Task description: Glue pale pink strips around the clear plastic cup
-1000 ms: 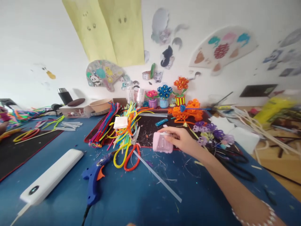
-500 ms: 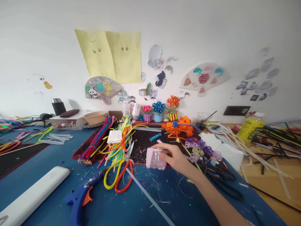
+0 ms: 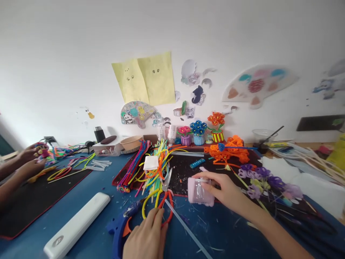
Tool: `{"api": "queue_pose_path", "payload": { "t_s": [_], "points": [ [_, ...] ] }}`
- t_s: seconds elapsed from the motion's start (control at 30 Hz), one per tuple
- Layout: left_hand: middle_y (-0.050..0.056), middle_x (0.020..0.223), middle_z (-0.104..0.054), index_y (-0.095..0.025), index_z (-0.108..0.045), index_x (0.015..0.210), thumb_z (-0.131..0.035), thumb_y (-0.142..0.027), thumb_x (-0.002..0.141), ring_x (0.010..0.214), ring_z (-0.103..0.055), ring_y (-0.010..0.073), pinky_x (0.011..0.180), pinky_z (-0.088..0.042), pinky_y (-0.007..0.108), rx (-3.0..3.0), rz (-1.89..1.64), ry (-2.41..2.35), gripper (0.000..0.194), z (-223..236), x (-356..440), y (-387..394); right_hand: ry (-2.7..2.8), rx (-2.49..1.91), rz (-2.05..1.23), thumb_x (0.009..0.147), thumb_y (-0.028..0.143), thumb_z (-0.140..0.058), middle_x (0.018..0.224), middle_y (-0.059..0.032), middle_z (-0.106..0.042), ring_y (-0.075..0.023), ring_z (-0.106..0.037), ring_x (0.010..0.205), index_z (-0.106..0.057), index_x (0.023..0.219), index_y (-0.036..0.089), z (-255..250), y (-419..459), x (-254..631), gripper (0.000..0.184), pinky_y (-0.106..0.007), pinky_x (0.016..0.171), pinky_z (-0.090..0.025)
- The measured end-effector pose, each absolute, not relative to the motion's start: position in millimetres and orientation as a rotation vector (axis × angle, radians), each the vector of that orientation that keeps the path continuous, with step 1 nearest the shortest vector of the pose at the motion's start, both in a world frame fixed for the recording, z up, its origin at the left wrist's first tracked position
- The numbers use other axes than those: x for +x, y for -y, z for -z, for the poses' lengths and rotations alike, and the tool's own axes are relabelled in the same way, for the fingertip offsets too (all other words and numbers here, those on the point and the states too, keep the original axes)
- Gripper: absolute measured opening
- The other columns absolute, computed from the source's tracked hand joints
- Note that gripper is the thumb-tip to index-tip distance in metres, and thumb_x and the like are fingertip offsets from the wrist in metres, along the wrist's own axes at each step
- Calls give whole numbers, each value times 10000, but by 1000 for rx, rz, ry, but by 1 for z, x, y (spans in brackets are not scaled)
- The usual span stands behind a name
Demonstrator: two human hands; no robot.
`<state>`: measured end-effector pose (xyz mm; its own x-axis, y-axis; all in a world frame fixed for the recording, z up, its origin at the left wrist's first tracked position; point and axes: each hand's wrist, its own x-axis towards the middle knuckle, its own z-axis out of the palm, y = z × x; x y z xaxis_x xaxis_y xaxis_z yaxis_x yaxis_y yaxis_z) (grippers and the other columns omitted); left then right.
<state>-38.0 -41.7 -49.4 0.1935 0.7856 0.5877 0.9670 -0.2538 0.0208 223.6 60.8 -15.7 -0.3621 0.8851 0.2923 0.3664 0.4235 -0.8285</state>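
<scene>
In my right hand (image 3: 225,187) is a small clear plastic cup (image 3: 201,190) trimmed with fuzzy pink chenille stem, lying tilted on its side. Thumb and fingers grip it just over the front edge of the dark mat. My left hand (image 3: 145,233) is at the scissors (image 3: 165,189), its fingers pressed together over the red and yellow handle loops; the thumb is partly hidden. The scissors' open blades point away from me. Just left of that hand lies a blue glue gun (image 3: 118,230) with an orange trigger, and a translucent glue stick (image 3: 185,226) stretches to the right.
Chenille stem bundles (image 3: 133,165) and a white square (image 3: 151,163) lie behind the scissors. Purple flowers (image 3: 254,176) are on the right. Finished flower pots (image 3: 198,138) line the wall. A white bar-shaped case (image 3: 78,223) and another person's hands (image 3: 35,158) are at left.
My left hand has come into view and reached the scissors' handles. My right hand still holds the pink-trimmed cup. The view has swung left, bringing another person's hands into sight.
</scene>
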Motion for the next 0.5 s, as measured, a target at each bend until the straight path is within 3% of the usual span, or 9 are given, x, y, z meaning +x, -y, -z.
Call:
{"api": "queue_pose_path", "payload": {
  "t_s": [0.13, 0.33, 0.5],
  "points": [
    [47, 1052, -723, -208, -643, 1070, -430, -70, 892, 862, -720, 196, 706, -579, 263, -2190, 306, 1584, 311, 66, -28, 35, 1931, -1084, -907, 882, 296, -531, 1011, -79, -735, -216, -636, 751, -710, 1125, 192, 20, -64, 226, 319, -308, 677, -479],
    [64, 957, -696, -185, -621, 1015, -392, -30, 865, 823, -710, 196, 718, -592, 282, -2285, 358, 1550, 314, 67, -21, 30, 1989, -1110, -905, 893, 316, -521, 1050, -85, -727, -214, -641, 714, -696, 1143, 195, 27, -69, 228, 329, -322, 648, -488],
    [85, 932, -704, -161, -625, 986, -348, -15, 846, 810, -718, 203, 684, -594, 278, -2287, 471, 1515, 344, 65, -11, 24, 1967, -1116, -870, 892, 303, -524, 1060, -86, -734, -269, -670, 893, -709, 1130, 196, 29, -68, 228, 320, -349, 727, -511]
  ]
}}
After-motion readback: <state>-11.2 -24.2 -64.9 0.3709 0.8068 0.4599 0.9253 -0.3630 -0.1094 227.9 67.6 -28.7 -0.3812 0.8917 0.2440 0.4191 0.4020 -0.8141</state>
